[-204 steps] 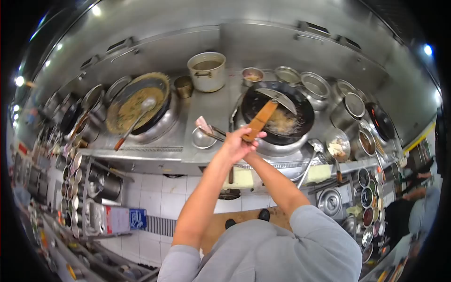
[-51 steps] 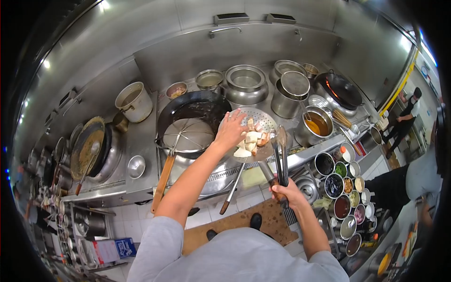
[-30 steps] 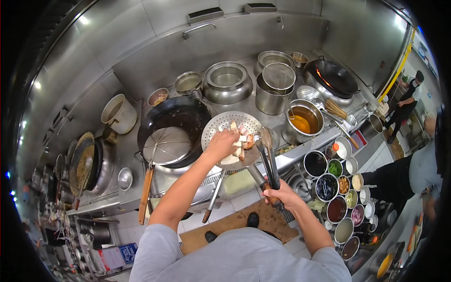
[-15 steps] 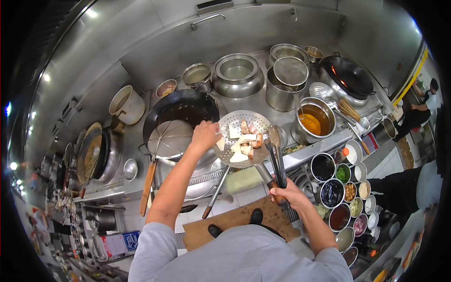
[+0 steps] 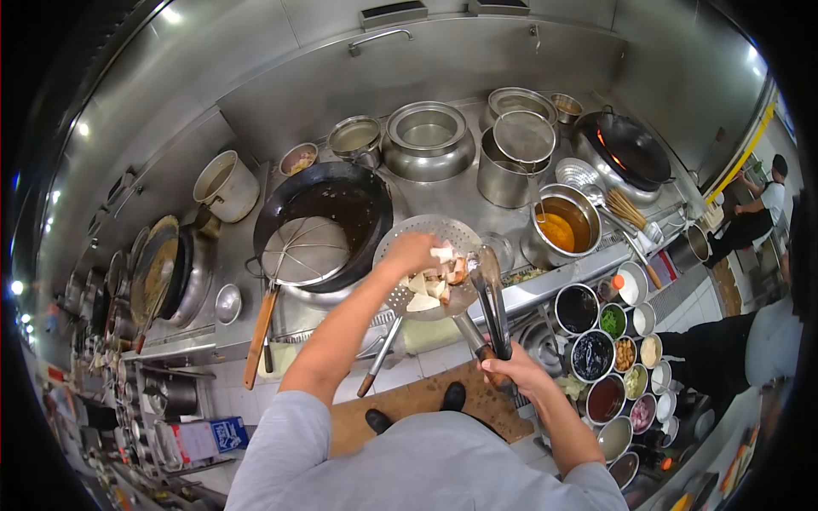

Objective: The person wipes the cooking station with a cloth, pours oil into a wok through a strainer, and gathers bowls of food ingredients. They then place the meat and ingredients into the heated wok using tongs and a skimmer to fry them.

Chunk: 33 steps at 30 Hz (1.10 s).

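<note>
My right hand [image 5: 509,370] grips the handle of a perforated ladle [image 5: 443,228] together with black-handled tongs [image 5: 493,308]. Pale and brownish chunks of food [image 5: 432,289] lie in the ladle's bowl. Over the left part of the bowl, my left hand [image 5: 414,255] has its fingers closed at a pale piece [image 5: 443,254]. To the left, a black wok [image 5: 370,194] holds dark liquid. Resting on that wok is a round wire strainer [image 5: 305,249], its wooden handle [image 5: 261,339] pointing toward me.
Steel pots [image 5: 429,157] line the back of the stove. A pot of orange liquid [image 5: 558,230] stands right of the ladle. Several containers of ingredients [image 5: 594,355] fill the lower right. Another wok [image 5: 634,151] sits beyond. One person [image 5: 753,209] stands far right, another nearer.
The wire strainer now rests at the wok's left, and the ladle of chunks is in my right hand. My left hand has moved from the wok's side back over the chunks.
</note>
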Available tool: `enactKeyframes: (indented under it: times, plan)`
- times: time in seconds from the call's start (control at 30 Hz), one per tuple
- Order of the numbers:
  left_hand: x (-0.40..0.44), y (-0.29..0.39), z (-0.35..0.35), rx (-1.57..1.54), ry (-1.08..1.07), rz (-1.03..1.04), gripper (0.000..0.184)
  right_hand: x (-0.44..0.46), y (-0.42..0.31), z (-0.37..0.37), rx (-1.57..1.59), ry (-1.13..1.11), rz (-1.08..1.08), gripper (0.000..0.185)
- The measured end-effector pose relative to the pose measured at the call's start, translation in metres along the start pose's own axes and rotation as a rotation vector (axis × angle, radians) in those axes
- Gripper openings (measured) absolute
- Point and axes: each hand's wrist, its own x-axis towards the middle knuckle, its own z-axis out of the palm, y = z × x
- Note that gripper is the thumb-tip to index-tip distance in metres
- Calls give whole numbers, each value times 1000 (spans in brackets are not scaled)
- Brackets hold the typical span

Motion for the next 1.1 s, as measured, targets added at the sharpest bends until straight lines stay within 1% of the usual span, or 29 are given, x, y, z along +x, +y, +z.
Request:
enactKeyframes:
  times: [0.03, 0.1, 0.13, 0.23, 0.3, 0.33, 0.4, 0.47, 0.5, 0.53, 0.57, 0.67, 0.73, 0.8, 0.83, 0.9, 0.93, 1.0, 1.03, 1.1]
  plan:
    - [1, -5, -10, -97, 32, -6, 34, -3, -2, 2, 0, 3, -1, 69]
    - [6, -15, -38, -175, -57, -131, 36, -8, -8, 9, 29, 18, -7, 71]
    - [10, -24, -44, -121, -45, -159, 38, -9, -8, 9, 28, 18, -6, 71]
    - [5, -41, -58, 148, 303, -138, 29, -10, -3, 9, -14, 21, 32, 68]
    - [-5, -45, -73, 60, 415, -175, 27, -6, 3, 13, 40, 37, -10, 68]
    - [-19, -42, -84, 71, 493, -169, 26, -4, 4, 15, 39, 50, -28, 69]
    - [-56, -42, -106, 48, 513, -223, 25, 1, 7, 21, 48, 66, -30, 69]
    - [-106, -60, -118, 51, 535, -279, 26, 7, 6, 25, 55, 80, -28, 67]
    - [-138, -74, -121, 75, 575, -278, 26, 10, 4, 30, 39, 52, -25, 67]
    - [-171, -89, -125, 99, 615, -274, 27, 13, 1, 38, 42, 86, -54, 65]
    - [-208, -104, -127, 102, 612, -342, 28, 15, -2, 46, 47, 124, -85, 64]
    - [-329, -162, -114, 70, 551, -593, 35, 29, -16, 63, -7, 109, -120, 56]
    - [-415, -216, -83, 168, 319, -759, 49, 46, -28, 81, -20, 116, -159, 51]
    - [-477, -240, -58, -58, 56, -866, 62, 76, -37, 93, -81, 97, -227, 46]
    - [-493, -248, -44, -67, 63, -866, 62, 96, -45, 100, -124, 107, -256, 46]
    - [-516, -258, -17, -395, -100, -812, 66, 139, -56, 110, -192, 66, -330, 44]
    - [-521, -253, -14, -405, -92, -805, 66, 157, -62, 121, -204, 70, -335, 44]
    - [-521, -232, -18, -723, -16, -724, 57, 190, -77, 144, -360, 151, -338, 31]
    - [-523, -226, -20, -727, 0, -718, 57, 205, -83, 147, -372, 148, -349, 31]
    - [-530, -219, -25, -835, 193, -677, 47, 239, -92, 154, -513, 126, -314, 28]
